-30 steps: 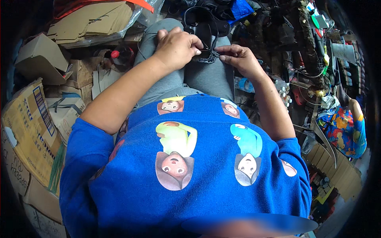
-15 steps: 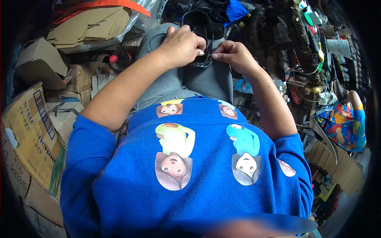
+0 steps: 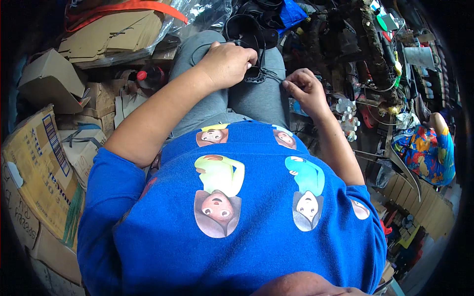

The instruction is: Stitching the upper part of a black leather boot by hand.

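Observation:
I sit with grey trousers point(image 3: 256, 98) and a blue printed shirt point(image 3: 237, 207) filling the lower view. My left hand point(image 3: 228, 64) is closed on a black shoe piece point(image 3: 249, 34) lying over my knees. My right hand point(image 3: 303, 89) is a little to the right and nearer, its fingertips pinched on a thin dark thread point(image 3: 271, 76) that runs back to the black piece. How the thread joins the piece is hidden by my left hand.
Flattened cardboard point(image 3: 113, 39) and boxes point(image 3: 42, 163) pile up on the left, with a red-capped bottle point(image 3: 148, 76). Dark tools and clutter point(image 3: 365, 54) crowd the right. Another person in colourful clothes point(image 3: 429, 148) sits at the far right.
My right hand has drawn away from the left, moving right and toward me, pulling the thread out. The view has shifted, so my hands sit lower in it.

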Demonstrator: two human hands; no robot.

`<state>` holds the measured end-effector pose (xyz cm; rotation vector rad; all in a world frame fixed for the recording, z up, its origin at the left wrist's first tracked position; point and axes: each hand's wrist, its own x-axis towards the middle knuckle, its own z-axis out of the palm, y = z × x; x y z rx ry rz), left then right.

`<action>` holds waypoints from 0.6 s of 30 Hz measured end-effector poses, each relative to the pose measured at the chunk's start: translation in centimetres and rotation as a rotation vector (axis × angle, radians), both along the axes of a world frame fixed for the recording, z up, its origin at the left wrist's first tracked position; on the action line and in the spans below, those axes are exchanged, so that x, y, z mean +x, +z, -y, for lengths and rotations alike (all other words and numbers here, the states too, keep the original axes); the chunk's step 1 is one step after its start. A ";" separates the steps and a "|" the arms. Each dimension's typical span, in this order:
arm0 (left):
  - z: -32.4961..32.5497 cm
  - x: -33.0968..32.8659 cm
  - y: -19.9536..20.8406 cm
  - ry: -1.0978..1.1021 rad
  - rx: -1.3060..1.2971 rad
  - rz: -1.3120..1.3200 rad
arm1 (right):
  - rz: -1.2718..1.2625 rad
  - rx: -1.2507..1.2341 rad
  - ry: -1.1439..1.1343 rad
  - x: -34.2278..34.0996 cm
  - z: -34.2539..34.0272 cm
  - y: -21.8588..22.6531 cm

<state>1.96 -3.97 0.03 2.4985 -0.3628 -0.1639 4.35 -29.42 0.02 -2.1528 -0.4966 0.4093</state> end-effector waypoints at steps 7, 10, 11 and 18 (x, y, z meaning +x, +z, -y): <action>0.0 -0.1 0.8 -0.119 0.122 0.028 | 0.109 -0.070 0.113 3.4 -0.4 3.8; 0.1 -0.2 0.5 -0.123 0.130 0.038 | 0.082 -0.195 0.084 5.5 -1.2 2.7; 0.2 -0.1 0.5 -0.128 0.123 0.048 | 0.086 -0.198 0.080 6.2 -1.0 1.5; -0.2 -0.4 0.1 -0.113 0.160 0.043 | 0.590 -0.479 0.410 4.4 -3.4 4.6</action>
